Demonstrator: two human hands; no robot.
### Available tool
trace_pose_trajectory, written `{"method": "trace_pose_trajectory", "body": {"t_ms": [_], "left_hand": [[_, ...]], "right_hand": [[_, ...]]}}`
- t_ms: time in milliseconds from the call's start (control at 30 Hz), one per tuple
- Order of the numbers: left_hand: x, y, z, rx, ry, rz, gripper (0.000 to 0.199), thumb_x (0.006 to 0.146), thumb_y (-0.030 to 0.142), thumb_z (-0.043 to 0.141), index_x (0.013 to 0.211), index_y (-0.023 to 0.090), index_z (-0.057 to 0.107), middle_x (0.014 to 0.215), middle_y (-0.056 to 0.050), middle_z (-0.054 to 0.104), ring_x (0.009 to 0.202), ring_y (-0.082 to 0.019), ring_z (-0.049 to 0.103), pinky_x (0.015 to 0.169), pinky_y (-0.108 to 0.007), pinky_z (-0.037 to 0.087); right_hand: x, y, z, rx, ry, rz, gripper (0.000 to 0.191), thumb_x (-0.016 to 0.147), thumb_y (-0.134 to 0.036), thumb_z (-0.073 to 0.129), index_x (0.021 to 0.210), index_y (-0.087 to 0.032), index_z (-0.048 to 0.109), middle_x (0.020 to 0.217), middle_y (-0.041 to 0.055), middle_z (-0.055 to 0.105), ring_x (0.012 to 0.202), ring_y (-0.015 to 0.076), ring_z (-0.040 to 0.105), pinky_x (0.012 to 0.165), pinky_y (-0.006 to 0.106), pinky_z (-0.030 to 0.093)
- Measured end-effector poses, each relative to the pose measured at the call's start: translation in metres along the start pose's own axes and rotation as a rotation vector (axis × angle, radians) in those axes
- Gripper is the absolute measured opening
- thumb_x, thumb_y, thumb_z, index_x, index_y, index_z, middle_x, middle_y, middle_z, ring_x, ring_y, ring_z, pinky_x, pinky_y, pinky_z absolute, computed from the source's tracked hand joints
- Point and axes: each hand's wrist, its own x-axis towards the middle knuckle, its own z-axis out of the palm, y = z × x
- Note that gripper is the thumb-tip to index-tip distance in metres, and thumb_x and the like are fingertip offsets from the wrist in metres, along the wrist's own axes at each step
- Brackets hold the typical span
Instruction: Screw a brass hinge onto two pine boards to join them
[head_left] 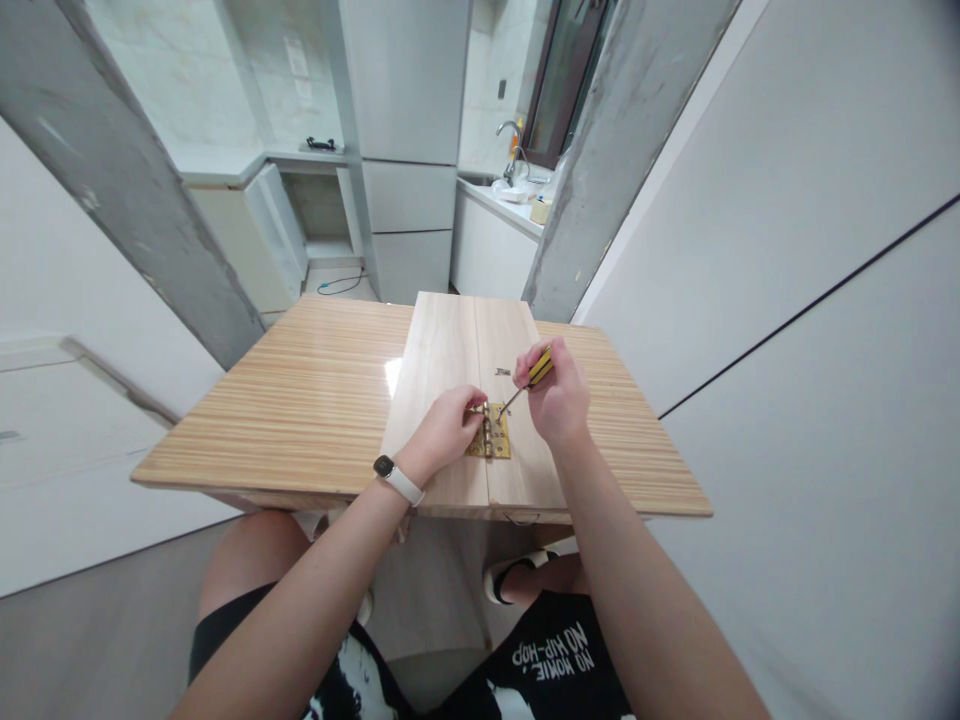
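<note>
A brass-coloured butterfly hinge point(501, 446) lies flat across the seam between two pale wooden boards point(442, 345). My left hand point(450, 425), with a watch on its wrist, has its fingers closed and pressed down on the hinge's left leaf, partly hiding it. In my right hand point(559, 395) is a screwdriver point(540, 368) with a yellow and black handle. Its shaft slants down to the left, and the tip meets the right leaf near a hole. Several small dark pieces, apparently screws point(502, 372), lie on the right board beyond the hinge.
The boards rest on a striped wood-grain table point(300, 400) with angled ends. My legs are below its near edge. White panels point(787, 220) flank the right side. Beyond the table are a refrigerator point(409, 90), a sink counter with a faucet point(510, 140), and a cabinet with an open door point(277, 225).
</note>
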Motion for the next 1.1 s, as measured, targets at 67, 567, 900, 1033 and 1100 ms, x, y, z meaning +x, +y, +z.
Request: {"method": "trace_pose_trajectory", "body": {"t_ms": [67, 567, 900, 1033, 1100], "left_hand": [[0.0, -0.001, 0.0, 0.005, 0.002, 0.003, 0.02, 0.092, 0.01, 0.061, 0.109, 0.016, 0.07, 0.105, -0.009, 0.075, 0.093, -0.02, 0.072, 0.084, -0.032, 0.06], [0.012, 0.013, -0.001, 0.034, -0.022, 0.034, 0.018, 0.094, 0.013, 0.062, 0.108, 0.018, 0.072, 0.104, -0.008, 0.076, 0.097, -0.022, 0.072, 0.087, -0.034, 0.059], [0.015, 0.019, 0.002, -0.077, -0.06, 0.069, 0.018, 0.096, 0.014, 0.061, 0.108, 0.019, 0.073, 0.1, -0.006, 0.077, 0.094, -0.02, 0.073, 0.083, -0.032, 0.058], [0.017, 0.026, 0.003, -0.14, -0.032, 0.086, 0.012, 0.094, 0.015, 0.066, 0.104, 0.018, 0.072, 0.096, -0.004, 0.077, 0.089, -0.018, 0.072, 0.08, -0.03, 0.057], [0.019, 0.029, 0.003, -0.154, -0.023, 0.086, 0.007, 0.093, 0.016, 0.068, 0.099, 0.018, 0.071, 0.092, -0.003, 0.076, 0.085, -0.017, 0.071, 0.079, -0.029, 0.056]], "right_hand": [[0.0, 0.002, -0.001, 0.006, -0.001, 0.005, 0.059, 0.098, -0.077, 0.049, 0.073, -0.025, 0.059, 0.064, -0.0017, 0.054, 0.057, 0.0138, 0.05, 0.056, 0.03, 0.043], [0.011, 0.007, 0.001, -0.097, -0.074, 0.083, 0.061, 0.093, -0.081, 0.053, 0.076, -0.024, 0.061, 0.067, -0.0013, 0.059, 0.056, 0.0131, 0.051, 0.056, 0.029, 0.046], [0.01, 0.007, 0.002, -0.11, -0.118, 0.064, 0.056, 0.096, -0.076, 0.055, 0.08, -0.023, 0.063, 0.071, -0.0006, 0.061, 0.059, 0.0123, 0.053, 0.058, 0.027, 0.046], [0.009, 0.01, 0.001, -0.048, -0.116, 0.12, 0.055, 0.096, -0.075, 0.053, 0.084, -0.023, 0.063, 0.073, -0.0004, 0.061, 0.06, 0.0132, 0.053, 0.058, 0.027, 0.046], [0.009, 0.011, 0.001, -0.047, -0.125, 0.116, 0.049, 0.097, -0.07, 0.053, 0.084, -0.023, 0.063, 0.074, -0.0005, 0.061, 0.062, 0.014, 0.053, 0.059, 0.028, 0.047]]}}
